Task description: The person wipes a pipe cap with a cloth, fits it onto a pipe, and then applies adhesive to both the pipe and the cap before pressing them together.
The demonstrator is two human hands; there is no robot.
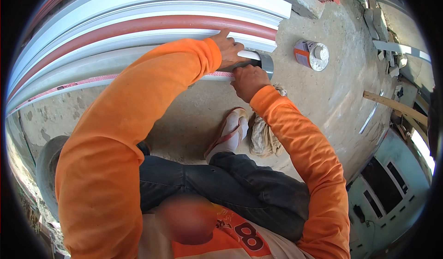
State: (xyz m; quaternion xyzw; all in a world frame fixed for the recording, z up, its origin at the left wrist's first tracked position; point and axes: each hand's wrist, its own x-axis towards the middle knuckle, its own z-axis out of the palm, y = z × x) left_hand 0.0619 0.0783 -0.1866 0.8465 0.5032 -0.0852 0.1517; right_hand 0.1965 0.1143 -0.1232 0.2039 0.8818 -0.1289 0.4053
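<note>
A white pipe [104, 60] with a red printed stripe lies across the upper left, and its right end carries a grey collar [266, 64]. My left hand [227, 49] is on the pipe near that end, its index finger stretched out towards the red-brown pipe [152, 24] behind and its other fingers bent. Just before the collar, my right hand [250, 80] is closed at the pipe's near side, with fingers curled by a dark opening or patch. Whatever sits inside its grip is hidden.
White channel profiles [184, 5] lie behind the pipes. A can with a white-smeared lid [318, 57] stands right of the collar. A crumpled cloth [265, 136] lies beside my sandalled foot [230, 132]. Wooden pieces [397, 106] and rubble are at the far right.
</note>
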